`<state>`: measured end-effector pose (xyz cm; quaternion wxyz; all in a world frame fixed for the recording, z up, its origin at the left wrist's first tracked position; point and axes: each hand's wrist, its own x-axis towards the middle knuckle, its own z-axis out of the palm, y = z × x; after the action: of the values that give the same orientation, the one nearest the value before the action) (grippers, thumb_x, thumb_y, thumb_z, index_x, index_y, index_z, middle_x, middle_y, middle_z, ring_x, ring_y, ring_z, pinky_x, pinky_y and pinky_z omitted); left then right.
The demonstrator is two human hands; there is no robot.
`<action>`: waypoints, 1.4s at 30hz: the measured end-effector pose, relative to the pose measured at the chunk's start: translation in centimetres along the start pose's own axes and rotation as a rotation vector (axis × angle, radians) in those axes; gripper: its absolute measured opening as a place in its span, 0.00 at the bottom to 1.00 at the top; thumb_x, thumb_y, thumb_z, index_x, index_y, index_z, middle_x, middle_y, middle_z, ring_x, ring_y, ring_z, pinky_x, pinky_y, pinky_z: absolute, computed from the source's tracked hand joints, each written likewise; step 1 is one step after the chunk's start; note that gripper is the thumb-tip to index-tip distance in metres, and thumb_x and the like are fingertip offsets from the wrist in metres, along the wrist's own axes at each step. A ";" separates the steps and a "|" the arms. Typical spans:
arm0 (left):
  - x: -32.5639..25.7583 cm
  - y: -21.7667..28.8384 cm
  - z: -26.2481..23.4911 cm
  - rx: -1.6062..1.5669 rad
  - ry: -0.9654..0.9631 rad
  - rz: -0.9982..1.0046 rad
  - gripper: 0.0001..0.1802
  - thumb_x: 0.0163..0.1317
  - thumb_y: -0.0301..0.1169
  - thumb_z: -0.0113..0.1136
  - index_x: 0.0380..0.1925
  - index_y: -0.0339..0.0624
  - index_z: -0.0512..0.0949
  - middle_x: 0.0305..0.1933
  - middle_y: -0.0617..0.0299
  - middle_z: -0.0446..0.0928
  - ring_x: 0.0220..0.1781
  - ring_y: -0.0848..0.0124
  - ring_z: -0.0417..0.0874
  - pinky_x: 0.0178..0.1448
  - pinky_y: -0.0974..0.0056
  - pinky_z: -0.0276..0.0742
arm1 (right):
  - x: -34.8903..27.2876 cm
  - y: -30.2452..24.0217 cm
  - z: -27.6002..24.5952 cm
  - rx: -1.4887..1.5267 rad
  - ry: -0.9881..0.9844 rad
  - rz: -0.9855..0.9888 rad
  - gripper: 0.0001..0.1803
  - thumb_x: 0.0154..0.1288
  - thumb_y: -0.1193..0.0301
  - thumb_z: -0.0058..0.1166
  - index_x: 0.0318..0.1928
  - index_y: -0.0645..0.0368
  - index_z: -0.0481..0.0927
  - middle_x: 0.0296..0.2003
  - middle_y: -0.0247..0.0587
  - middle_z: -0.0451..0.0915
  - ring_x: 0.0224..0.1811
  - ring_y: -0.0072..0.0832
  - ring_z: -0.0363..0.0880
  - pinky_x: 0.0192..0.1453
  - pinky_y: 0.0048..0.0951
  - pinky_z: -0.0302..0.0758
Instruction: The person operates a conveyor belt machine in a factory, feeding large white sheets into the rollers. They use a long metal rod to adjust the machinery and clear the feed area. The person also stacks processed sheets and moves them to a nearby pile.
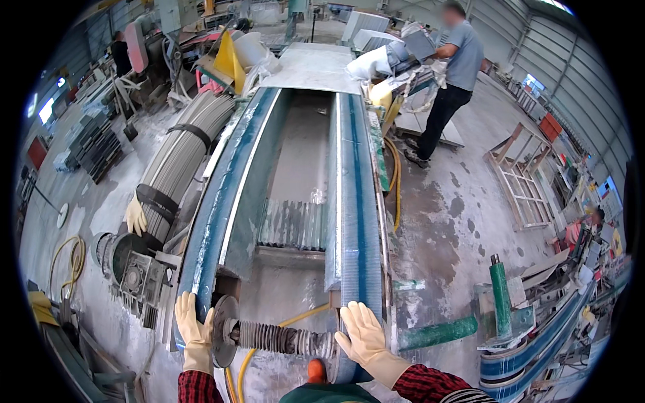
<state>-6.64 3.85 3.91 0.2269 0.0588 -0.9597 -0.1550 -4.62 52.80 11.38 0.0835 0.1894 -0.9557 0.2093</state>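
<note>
Both my hands wear cream rubber gloves. My left hand [195, 329] lies with fingers stretched out on the near end of the left blue belt [213, 195], beside a round metal disc [225, 330]. Flat on the near end of the right blue belt [361, 201] rests my right hand [366, 336], its fingers spread. Neither hand holds anything. Between them runs a ribbed, bellows-like shaft cover [285, 338]. A pale flat slab [312, 67] lies across the far ends of the two belts.
Left of the machine are a motor [140, 279], a bundle of grey strips [185, 144] and a loose cream glove [136, 215]. A person [457, 74] stands at the far right. Green posts [437, 334] stick out at right, near a wooden frame [521, 178]. Yellow hose [396, 181] lies alongside.
</note>
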 end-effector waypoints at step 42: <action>9.8 0.6 1.8 -0.140 -0.107 0.340 0.30 0.75 0.36 0.66 0.73 0.35 0.78 0.77 0.40 0.76 0.80 0.36 0.73 0.86 0.36 0.65 | 4.9 -3.8 2.1 -0.166 0.300 0.102 0.20 0.67 0.73 0.61 0.58 0.65 0.80 0.53 0.57 0.81 0.54 0.58 0.79 0.64 0.54 0.77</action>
<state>-16.21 3.08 6.66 0.2019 -0.1283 -0.9534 -0.1837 -7.78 47.14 12.09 0.2296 0.0997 -0.9549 0.1594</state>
